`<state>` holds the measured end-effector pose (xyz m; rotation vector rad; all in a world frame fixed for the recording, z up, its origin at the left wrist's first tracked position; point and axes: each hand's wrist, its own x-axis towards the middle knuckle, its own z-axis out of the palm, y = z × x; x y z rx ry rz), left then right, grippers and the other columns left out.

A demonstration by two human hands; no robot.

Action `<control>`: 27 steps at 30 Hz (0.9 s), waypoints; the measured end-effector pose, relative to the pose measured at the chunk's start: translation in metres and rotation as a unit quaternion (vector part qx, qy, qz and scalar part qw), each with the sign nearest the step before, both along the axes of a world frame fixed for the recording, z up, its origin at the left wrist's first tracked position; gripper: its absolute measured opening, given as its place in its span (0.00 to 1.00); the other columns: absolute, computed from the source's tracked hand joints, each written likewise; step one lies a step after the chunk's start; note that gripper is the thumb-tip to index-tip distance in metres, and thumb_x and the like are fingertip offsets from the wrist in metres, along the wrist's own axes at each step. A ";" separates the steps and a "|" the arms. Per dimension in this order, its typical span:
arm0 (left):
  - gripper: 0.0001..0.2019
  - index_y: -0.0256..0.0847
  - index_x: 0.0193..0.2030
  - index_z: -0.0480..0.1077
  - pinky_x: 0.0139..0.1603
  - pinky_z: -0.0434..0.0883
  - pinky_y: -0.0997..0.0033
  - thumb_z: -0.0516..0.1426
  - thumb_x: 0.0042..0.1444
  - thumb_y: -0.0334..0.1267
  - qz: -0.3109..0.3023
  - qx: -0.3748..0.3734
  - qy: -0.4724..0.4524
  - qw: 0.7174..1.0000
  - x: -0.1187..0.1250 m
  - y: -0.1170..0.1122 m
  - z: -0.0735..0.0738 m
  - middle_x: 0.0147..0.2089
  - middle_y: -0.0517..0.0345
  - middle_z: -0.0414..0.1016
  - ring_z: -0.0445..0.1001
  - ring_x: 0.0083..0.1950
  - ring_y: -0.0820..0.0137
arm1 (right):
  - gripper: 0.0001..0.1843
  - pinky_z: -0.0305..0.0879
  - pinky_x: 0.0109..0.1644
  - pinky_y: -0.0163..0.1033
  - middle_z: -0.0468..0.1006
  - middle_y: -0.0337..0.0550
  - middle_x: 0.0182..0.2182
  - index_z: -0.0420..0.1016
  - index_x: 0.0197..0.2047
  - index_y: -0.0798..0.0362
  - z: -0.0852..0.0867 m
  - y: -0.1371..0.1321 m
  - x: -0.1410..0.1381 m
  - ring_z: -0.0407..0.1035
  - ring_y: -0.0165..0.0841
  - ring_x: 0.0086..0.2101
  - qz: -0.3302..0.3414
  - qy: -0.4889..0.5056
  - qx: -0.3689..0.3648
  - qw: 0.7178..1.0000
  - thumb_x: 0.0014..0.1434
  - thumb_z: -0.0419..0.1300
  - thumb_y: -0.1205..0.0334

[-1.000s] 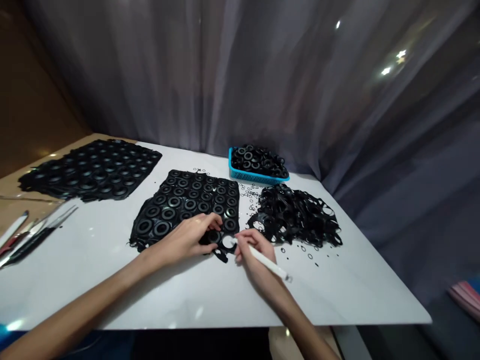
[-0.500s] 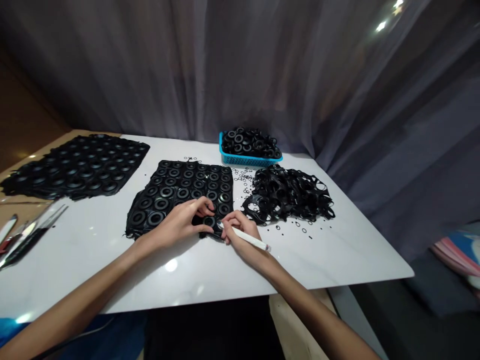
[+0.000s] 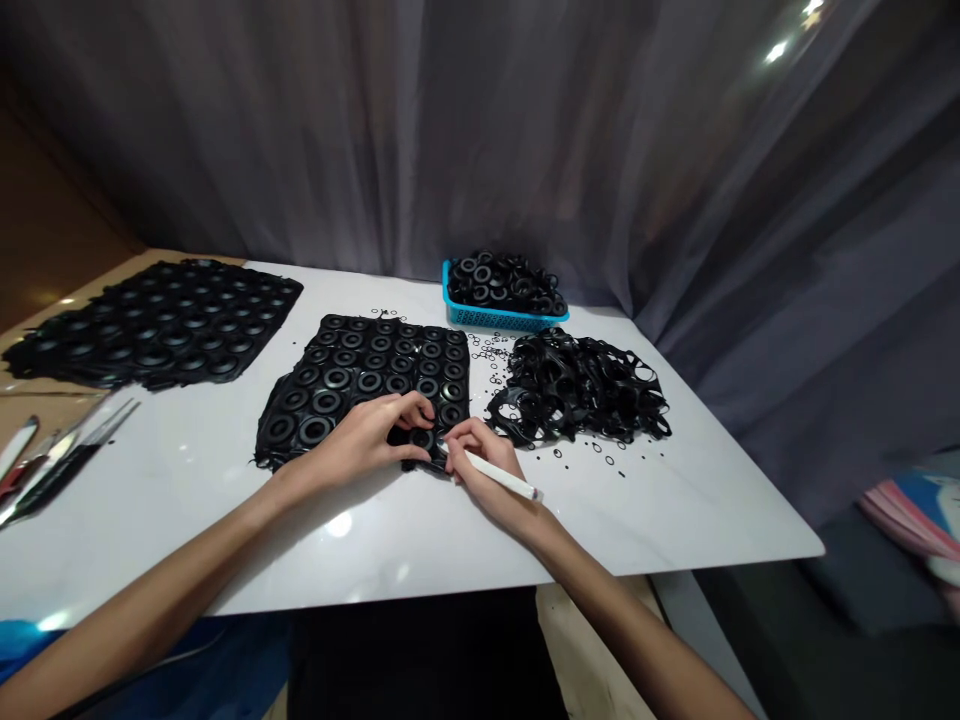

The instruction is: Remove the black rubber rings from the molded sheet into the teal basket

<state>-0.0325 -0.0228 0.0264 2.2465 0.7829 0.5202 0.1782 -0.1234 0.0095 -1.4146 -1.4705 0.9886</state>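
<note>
**Both hands at the near right corner of the middle rubber sheet**

White stylus-like tool (image 3: 502, 478): slim, smooth, straight. It lies low over the bench (image 3: 420, 540). Its long axis runs from the near right to the far left, and the tip is on the near right corner of the black rubber sheet (image 3: 352, 380).

Right hand (image 3: 486, 470): closed round the tool in a pen grip, with thumb and forefinger near the tip. The heel of the hand is down on the bench and the forearm comes in from the near right corner.

Left hand (image 3: 367, 440): palm down on the sheet's near edge, fingers bent, fingertips set about one ring (image 3: 421, 438) just beside the tool tip. Cannot tell whether they pinch the ring or only press around it. The forearm comes in from the near left corner.

The sheet is matt black and flat, moulded in rows of round washer-like rings, and its edges are ragged. It lies mid-bench.

Just right of it is a loose tangled heap of black webbing (image 3: 585, 390), with tiny black rings (image 3: 600, 458) scattered round it. A blue mesh basket (image 3: 487, 316) at the far edge is piled with black rings. A second ringed sheet (image 3: 157, 325) lies at the far left corner, and several slim hand tools (image 3: 52, 460) lie at the left edge. The bench top is white and glossy. A grey curtain (image 3: 525, 130) hangs behind it.
</note>
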 end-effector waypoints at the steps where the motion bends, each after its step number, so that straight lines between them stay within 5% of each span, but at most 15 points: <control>1: 0.23 0.46 0.53 0.71 0.55 0.77 0.61 0.67 0.59 0.57 -0.002 -0.003 -0.002 1.000 0.000 0.000 0.001 0.51 0.54 0.82 0.81 0.52 0.58 | 0.08 0.64 0.34 0.35 0.78 0.34 0.29 0.72 0.41 0.48 0.000 0.000 -0.001 0.72 0.31 0.30 -0.001 -0.010 0.003 1.000 0.71 0.56 0.55; 9: 0.19 0.43 0.50 0.72 0.53 0.79 0.64 0.65 0.62 0.53 -0.007 -0.104 -0.065 0.992 -0.002 0.012 -0.008 0.45 0.55 0.84 0.84 0.49 0.62 | 0.06 0.64 0.32 0.35 0.79 0.34 0.28 0.71 0.42 0.47 -0.005 -0.002 0.000 0.72 0.31 0.28 -0.010 0.016 0.010 1.000 0.70 0.57 0.56; 27: 0.17 0.41 0.51 0.74 0.52 0.81 0.64 0.66 0.60 0.46 0.014 -0.130 -0.087 0.988 0.001 0.011 -0.010 0.44 0.54 0.84 0.84 0.48 0.62 | 0.06 0.63 0.37 0.36 0.70 0.35 0.33 0.65 0.43 0.48 0.018 -0.008 -0.012 0.67 0.32 0.31 0.043 -0.084 0.066 0.993 0.73 0.49 0.58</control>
